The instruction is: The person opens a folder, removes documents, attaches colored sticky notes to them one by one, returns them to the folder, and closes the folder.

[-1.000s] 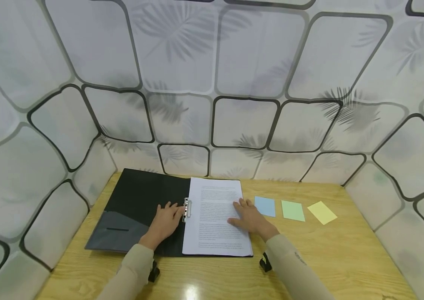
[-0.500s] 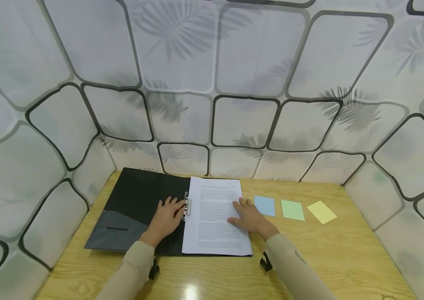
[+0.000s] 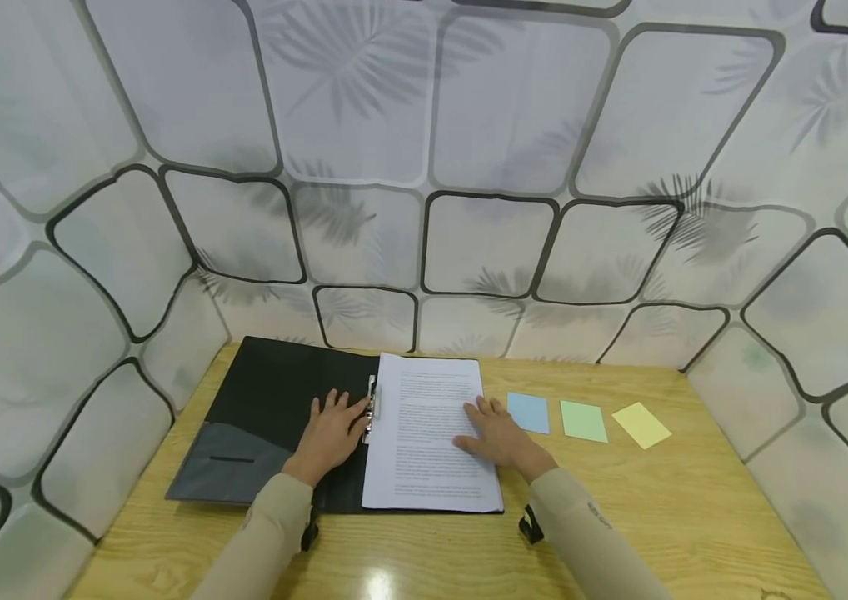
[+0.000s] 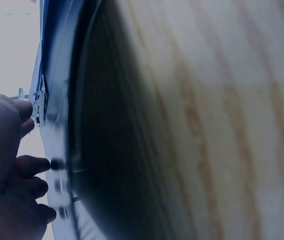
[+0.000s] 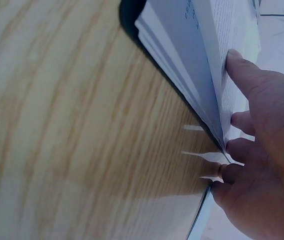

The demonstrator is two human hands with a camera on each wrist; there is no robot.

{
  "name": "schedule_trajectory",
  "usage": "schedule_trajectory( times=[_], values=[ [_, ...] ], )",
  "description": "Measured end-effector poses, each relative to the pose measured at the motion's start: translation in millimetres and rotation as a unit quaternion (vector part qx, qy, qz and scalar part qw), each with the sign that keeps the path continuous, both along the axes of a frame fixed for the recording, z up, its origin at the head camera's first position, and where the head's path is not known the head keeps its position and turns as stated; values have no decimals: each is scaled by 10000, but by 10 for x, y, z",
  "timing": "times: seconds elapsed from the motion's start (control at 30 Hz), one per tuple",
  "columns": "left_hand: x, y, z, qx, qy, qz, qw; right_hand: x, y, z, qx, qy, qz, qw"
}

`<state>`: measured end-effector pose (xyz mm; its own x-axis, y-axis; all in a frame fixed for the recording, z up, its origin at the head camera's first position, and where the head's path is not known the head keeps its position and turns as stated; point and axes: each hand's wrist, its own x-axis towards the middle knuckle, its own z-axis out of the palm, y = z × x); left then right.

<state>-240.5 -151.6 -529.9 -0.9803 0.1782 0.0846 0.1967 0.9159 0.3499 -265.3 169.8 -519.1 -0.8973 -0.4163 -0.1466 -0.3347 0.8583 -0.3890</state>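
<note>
A black folder (image 3: pixel 300 371) lies spread open on the wooden table, with a stack of printed paper (image 3: pixel 435 467) on its right half. A metal clip (image 3: pixel 371 408) runs along the folder's middle, at the left edge of the paper. My left hand (image 3: pixel 325 440) rests on the left cover with fingers spread, one fingertip at the clip; in the left wrist view a digit of that hand (image 4: pixel 2 165) reaches the clip. My right hand (image 3: pixel 501 435) lies on the right edge of the paper, fingers extended. In the right wrist view the stack's near sheets (image 5: pixel 182 65) fan apart slightly.
To the right of the folder lie a blue sticky note (image 3: pixel 527 412), a green one (image 3: pixel 583 421) and a yellow one (image 3: pixel 641 425). A grey pocket (image 3: pixel 225 467) covers the folder's lower left. Patterned curtains (image 3: pixel 480 242) enclose the table (image 3: pixel 656 517) at the back and sides.
My left hand has slid a little away from me along the clip, and more of the clip shows below its fingertip. The right hand stays on the paper.
</note>
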Motion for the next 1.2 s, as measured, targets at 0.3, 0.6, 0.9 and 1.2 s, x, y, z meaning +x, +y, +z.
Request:
schedule_trajectory(
  times=[0.3,0.6,0.9,1.2],
  values=[
    [-8,19,65,-27,-294,13,9996,9,-3,-2,236,196,-12,9995],
    [-37,26,109,-204,-452,24,9988,180,-235,126,260,1147,453,9920],
    [-41,18,137,-227,-543,30,9983,658,-817,157,150,958,1987,9752],
    [-41,11,132,-384,-547,63,9977,888,-1020,15,264,555,2526,9656]
  ],
)
